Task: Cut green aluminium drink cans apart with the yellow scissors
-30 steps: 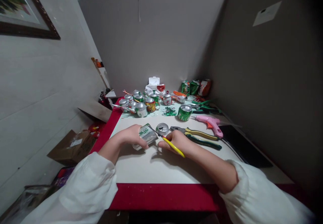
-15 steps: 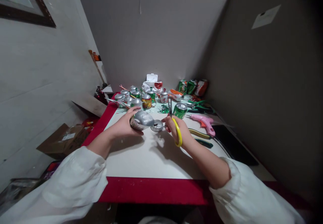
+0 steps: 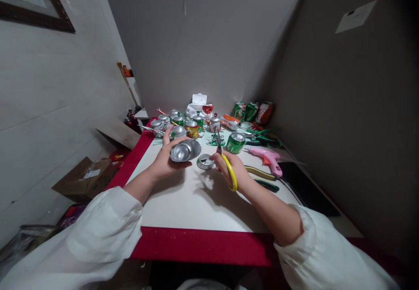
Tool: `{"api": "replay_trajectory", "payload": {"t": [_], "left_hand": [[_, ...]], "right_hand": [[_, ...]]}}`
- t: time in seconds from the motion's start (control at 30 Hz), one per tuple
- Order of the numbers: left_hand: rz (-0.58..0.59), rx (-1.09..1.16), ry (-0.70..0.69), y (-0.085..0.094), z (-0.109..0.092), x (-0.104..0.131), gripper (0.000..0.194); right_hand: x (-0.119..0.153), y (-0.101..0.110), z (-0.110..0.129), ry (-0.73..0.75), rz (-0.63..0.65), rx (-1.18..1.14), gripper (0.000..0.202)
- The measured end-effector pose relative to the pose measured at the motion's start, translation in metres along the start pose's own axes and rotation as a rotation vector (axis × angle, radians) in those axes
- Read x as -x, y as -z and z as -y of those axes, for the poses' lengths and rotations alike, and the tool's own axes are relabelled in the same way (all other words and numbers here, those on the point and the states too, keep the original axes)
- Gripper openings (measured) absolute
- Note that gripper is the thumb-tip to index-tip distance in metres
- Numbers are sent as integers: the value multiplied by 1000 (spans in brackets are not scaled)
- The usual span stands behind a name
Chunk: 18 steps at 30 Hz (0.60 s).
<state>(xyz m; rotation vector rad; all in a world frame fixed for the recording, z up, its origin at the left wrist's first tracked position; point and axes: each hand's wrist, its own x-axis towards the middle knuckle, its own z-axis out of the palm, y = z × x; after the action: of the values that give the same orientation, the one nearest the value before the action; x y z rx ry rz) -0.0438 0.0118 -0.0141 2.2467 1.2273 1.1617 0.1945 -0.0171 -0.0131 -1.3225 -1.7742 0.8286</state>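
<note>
In my left hand [image 3: 166, 158] is a cut-open drink can [image 3: 183, 151], tilted so that its shiny silver inside faces me. The fingers wrap round its left side. My right hand [image 3: 231, 168] grips scissors [image 3: 232, 174] by their yellow handles, the dark blades pointing up and away. Just left of the right fingers, a cut-off can top [image 3: 205, 162] lies on the white table top. Beyond the scissors stands a short green can [image 3: 236, 142]. Green shiny scraps [image 3: 215, 141] are scattered behind the blades.
Several small can-made pots [image 3: 191, 129] crowd the back left. A pink glue gun [image 3: 266, 158], pliers [image 3: 262, 173] and a black flat slab [image 3: 306, 187] lie to the right. Crushed cans [image 3: 251, 111] stand against the back panel. A cardboard box [image 3: 83, 179] sits left of the table.
My left hand has turned the can so its hollow inside now shows toward me. My right hand keeps the scissors in nearly the same place. The view has shifted slightly.
</note>
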Motion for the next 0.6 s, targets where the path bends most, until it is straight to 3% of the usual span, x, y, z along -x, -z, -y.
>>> {"api": "replay_trajectory", "payload": {"t": [0.27, 0.6], "left_hand": [[-12, -57, -88, 0, -10, 3, 57], [-44, -173, -146, 0, -8, 5, 53]], "right_hand": [[-1, -9, -2, 19, 5, 5, 53], [0, -13, -3, 35, 1, -7, 50]]}}
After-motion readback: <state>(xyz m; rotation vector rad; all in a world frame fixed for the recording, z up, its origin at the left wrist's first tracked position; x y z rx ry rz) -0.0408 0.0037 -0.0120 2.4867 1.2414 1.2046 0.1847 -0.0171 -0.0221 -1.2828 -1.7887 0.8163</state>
